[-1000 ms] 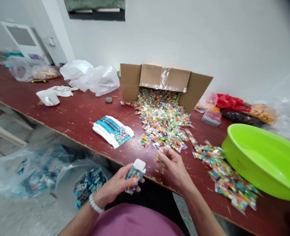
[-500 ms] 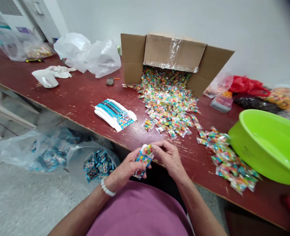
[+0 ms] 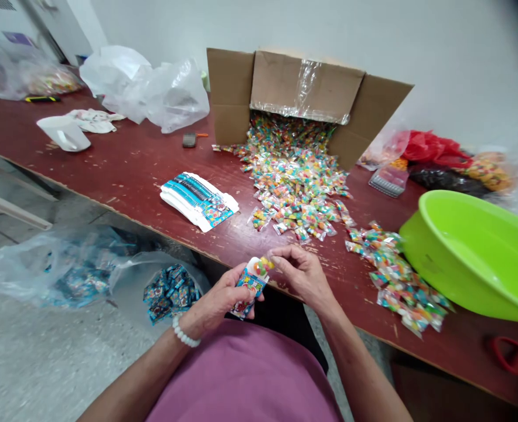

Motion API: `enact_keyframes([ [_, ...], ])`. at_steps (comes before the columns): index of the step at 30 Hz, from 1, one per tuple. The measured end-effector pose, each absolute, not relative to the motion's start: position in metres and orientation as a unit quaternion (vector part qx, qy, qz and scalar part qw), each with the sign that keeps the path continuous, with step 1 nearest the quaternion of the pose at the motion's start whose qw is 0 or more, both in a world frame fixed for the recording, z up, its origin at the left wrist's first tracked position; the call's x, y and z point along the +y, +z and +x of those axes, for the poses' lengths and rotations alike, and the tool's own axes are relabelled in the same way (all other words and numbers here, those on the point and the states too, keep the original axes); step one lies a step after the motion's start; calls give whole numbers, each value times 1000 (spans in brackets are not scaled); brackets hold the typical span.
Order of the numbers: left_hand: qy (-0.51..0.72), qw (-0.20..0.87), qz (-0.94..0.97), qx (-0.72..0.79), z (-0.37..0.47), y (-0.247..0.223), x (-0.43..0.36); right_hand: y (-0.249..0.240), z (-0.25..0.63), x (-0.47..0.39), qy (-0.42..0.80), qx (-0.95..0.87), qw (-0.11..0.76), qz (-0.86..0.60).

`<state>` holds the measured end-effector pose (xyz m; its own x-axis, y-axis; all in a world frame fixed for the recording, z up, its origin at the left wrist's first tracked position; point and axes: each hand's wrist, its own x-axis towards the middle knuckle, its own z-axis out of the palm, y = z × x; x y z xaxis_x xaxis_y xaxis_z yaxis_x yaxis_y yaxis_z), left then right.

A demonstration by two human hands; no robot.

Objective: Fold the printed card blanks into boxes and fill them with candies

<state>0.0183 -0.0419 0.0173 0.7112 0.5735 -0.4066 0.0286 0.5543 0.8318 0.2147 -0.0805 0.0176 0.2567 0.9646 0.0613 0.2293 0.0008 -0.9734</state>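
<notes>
My left hand (image 3: 228,296) is closed around a small blue printed candy box (image 3: 249,288) whose white top flap stands up. At the box's mouth sits a clear packet of colourful candy (image 3: 263,266), partly inside as far as I can see. The fingertips of my right hand (image 3: 297,271) pinch the packet's upper right end. Beyond my hands, a stack of flat blue-and-white cartons (image 3: 200,200) lies on the table. A heap of wrapped candy packets (image 3: 294,187) spills from an open cardboard box (image 3: 309,85).
A green basin (image 3: 470,258) stands at right, with more candy packets (image 3: 399,275) beside it. Below the table edge, at left, a plastic bag holds filled blue boxes (image 3: 171,293). A white jug (image 3: 65,133), a brush (image 3: 189,140) and plastic bags (image 3: 145,88) lie farther back.
The whole view has shifted slightly, so things sit a little further left and up. My right hand has drawn slightly away from the box, with the packet still pinched at its end.
</notes>
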Motion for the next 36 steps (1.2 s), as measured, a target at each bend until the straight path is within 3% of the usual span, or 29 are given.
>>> enact_keyframes([
  [10,182,813,442,333,21,16,-44,29,210,-85,300,-651,424,-554],
  [12,201,820,414,340,22,16,-43,30,208,-86,313,-644,444,-539],
  [16,225,837,347,360,22,18,-41,23,202,-87,397,-484,534,-568],
  [19,254,821,364,359,23,21,-43,13,191,-88,517,-416,521,-536],
  [21,277,801,391,359,24,21,-46,9,183,-88,534,-422,516,-520],
  [26,266,836,332,347,24,17,-47,10,176,-88,399,-504,537,-546],
  [30,219,889,231,328,24,16,-43,16,179,-89,308,-630,494,-514],
  [33,230,876,238,350,25,13,-43,14,180,-89,360,-593,479,-538],
  [36,235,858,278,362,26,8,-45,8,178,-88,491,-474,493,-539],
])
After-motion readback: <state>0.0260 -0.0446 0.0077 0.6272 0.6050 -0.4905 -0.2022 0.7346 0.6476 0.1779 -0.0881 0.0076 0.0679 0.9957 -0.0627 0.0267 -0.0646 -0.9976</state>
